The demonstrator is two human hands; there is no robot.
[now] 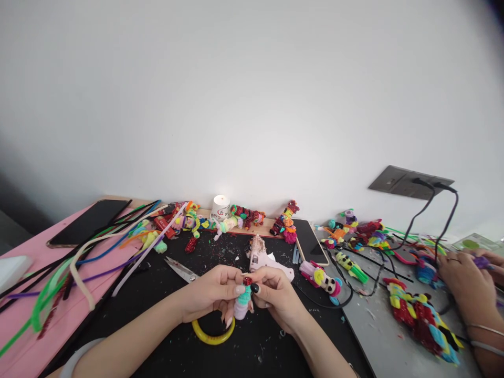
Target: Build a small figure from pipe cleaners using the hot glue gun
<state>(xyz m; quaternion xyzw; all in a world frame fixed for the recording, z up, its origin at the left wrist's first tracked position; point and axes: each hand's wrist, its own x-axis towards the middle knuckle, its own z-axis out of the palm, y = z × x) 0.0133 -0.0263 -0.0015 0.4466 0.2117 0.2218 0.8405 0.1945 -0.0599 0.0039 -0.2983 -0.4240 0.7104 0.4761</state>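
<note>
My left hand (210,294) and my right hand (275,295) meet over the black mat (165,294), both closed on a small pipe-cleaner figure (243,303) with a pale purple body, a teal band and a red top. A yellow ring (213,337) lies on the mat just under my left hand. A pink glue gun (264,258) lies right behind my fingers, and scissors (180,269) lie to the left of them.
Loose pipe cleaners (79,257) sprawl over the pink surface at left, beside a phone (90,221). Finished figures (244,216) line the wall with a lit candle (220,206). Another phone (310,240) lies centre right. Another person's hands (470,286) work at the right.
</note>
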